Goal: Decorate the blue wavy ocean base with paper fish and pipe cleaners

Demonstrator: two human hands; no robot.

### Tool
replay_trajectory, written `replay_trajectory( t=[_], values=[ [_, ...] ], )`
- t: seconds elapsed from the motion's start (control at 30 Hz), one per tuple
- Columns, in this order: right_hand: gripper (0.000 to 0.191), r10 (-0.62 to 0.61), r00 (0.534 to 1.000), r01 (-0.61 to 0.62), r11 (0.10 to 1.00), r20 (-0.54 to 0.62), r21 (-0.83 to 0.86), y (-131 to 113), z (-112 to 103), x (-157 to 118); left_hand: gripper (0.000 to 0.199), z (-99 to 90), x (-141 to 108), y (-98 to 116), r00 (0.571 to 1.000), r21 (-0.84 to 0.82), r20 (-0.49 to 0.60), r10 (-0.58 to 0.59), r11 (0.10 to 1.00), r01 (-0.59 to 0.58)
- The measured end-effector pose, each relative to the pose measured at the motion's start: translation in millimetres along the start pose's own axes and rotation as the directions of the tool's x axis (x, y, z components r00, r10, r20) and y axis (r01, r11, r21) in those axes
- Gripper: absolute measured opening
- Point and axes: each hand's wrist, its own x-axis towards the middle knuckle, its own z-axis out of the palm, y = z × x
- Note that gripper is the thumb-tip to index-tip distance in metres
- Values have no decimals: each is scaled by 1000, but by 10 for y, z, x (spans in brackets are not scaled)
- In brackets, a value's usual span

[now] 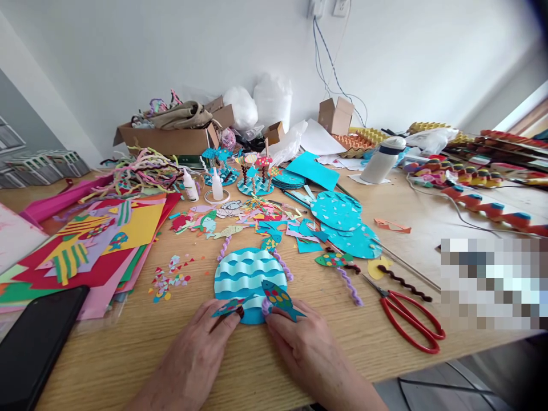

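Note:
A round blue disc (250,268) with pale wavy paper strips lies on the wooden table in front of me. At its near left edge my left hand (205,337) pinches a dark brown twisted stem topped by a blue paper fish (231,306). My right hand (303,342) grips a purple twisted stem at the near right edge, under a spotted teal paper fish (278,298). Another purple stem (283,266) leans at the disc's right side, below a small fish (272,243). One more purple stem (224,248) stands at the back left.
Red-handled scissors (413,322), a spotted green fish (334,260) and a brown stem (406,283) lie to the right. A black phone (43,337) and coloured paper (141,222) are left. Glue bottles (217,185), paper scraps and a white bottle (384,161) stand or lie farther back.

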Motion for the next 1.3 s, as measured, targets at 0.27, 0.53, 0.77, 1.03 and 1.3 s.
replay_trajectory(
  t=[0.27,0.53,0.77,1.03,1.3],
  values=[
    [19,12,999,-13,1000,32,15,6,0,-2,42,-42,7,-1,998,-38,68,-5,999,8],
    [17,29,998,-30,999,62,23,7,0,4,39,-53,4,-19,999,-22,38,28,999,-27],
    [21,8,1000,-9,999,29,33,-2,-20,8,36,-103,-24,-32,1000,-75,-17,-5,997,4],
    [22,5,1000,-5,999,6,36,1,6,14,37,-78,-31,173,982,-92,-115,152,982,-163],
    [20,-1,1000,1,998,2,58,15,6,-8,43,-36,146,396,998,-192,34,48,980,-40]
  ],
)
